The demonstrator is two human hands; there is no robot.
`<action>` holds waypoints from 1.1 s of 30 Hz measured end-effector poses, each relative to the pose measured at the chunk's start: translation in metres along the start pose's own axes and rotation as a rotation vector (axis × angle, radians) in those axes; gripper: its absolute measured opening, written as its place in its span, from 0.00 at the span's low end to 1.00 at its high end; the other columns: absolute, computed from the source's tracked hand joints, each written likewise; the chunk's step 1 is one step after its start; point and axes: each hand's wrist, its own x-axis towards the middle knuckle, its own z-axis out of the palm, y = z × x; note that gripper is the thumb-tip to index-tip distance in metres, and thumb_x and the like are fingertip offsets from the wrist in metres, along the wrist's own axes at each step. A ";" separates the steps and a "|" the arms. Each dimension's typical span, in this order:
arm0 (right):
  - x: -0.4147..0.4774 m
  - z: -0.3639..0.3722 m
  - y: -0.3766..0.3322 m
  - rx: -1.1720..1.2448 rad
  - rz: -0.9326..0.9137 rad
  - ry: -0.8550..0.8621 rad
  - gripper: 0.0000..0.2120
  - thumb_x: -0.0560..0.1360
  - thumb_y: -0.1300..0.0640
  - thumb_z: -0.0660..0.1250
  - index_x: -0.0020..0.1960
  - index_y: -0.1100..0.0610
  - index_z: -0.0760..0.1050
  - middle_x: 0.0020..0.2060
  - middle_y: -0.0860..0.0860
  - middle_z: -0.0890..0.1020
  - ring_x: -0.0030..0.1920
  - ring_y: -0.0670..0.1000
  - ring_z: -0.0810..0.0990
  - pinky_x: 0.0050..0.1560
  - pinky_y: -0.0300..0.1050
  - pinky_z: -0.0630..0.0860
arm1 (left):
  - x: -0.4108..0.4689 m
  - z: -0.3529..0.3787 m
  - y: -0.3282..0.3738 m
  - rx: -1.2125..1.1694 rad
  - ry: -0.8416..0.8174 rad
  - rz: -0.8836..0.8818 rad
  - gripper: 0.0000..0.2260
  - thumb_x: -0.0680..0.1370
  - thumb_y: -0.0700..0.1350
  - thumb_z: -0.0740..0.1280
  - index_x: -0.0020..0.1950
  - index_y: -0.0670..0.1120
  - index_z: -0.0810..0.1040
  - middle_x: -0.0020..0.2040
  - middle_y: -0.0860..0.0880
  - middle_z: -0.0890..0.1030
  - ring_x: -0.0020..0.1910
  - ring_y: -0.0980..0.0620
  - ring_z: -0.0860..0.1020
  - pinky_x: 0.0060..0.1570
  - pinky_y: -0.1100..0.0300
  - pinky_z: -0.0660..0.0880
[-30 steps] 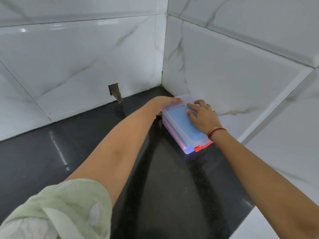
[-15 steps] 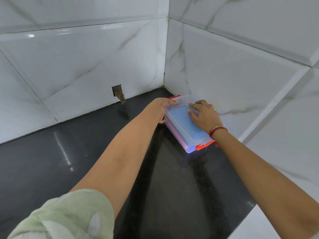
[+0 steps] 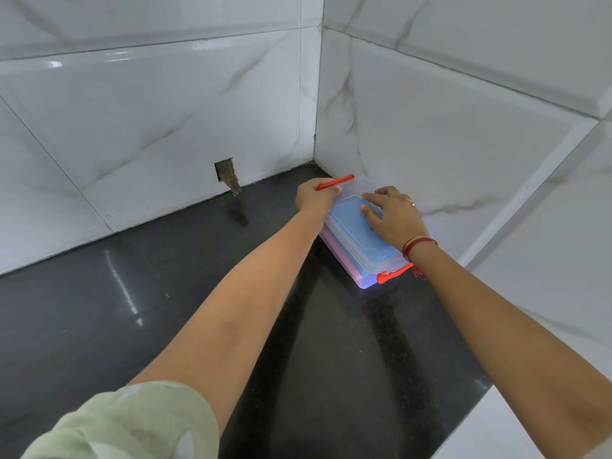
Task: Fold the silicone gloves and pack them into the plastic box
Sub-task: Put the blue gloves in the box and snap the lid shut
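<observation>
Left hand (image 3: 316, 198) pinches the raised far clasp (image 3: 335, 182) of the plastic box (image 3: 361, 256) in the counter's far corner. Right hand (image 3: 395, 220) lies flat on the lid, gripping nothing. Box's long axis runs away; near clasp (image 3: 394, 273) appears shut.

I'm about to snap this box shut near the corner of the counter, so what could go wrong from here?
The far red latch is up under your left hand; fingers could get pinched as it snaps down. The right hand presses on only one part of the lid, so it may seat unevenly. The plastic box could also slide on the glossy black counter.
</observation>
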 end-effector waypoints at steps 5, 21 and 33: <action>-0.004 -0.004 0.001 0.130 0.058 0.100 0.17 0.77 0.54 0.60 0.62 0.59 0.75 0.60 0.59 0.75 0.57 0.62 0.76 0.61 0.53 0.71 | -0.030 0.005 0.005 0.914 0.018 0.675 0.15 0.78 0.43 0.63 0.65 0.48 0.73 0.63 0.47 0.76 0.60 0.47 0.74 0.57 0.52 0.70; -0.079 -0.011 0.041 0.506 0.381 0.204 0.18 0.78 0.52 0.60 0.62 0.62 0.70 0.53 0.62 0.79 0.51 0.60 0.78 0.53 0.46 0.72 | -0.089 -0.006 -0.030 1.356 -0.486 0.963 0.46 0.67 0.59 0.73 0.76 0.42 0.55 0.76 0.42 0.59 0.75 0.44 0.59 0.72 0.51 0.55; -0.112 -0.032 0.043 1.259 0.492 0.079 0.20 0.76 0.65 0.61 0.65 0.53 0.63 0.38 0.54 0.78 0.37 0.50 0.77 0.45 0.42 0.77 | -0.096 0.000 -0.035 1.361 -0.381 1.014 0.35 0.75 0.61 0.64 0.75 0.42 0.59 0.74 0.41 0.63 0.73 0.42 0.62 0.72 0.48 0.57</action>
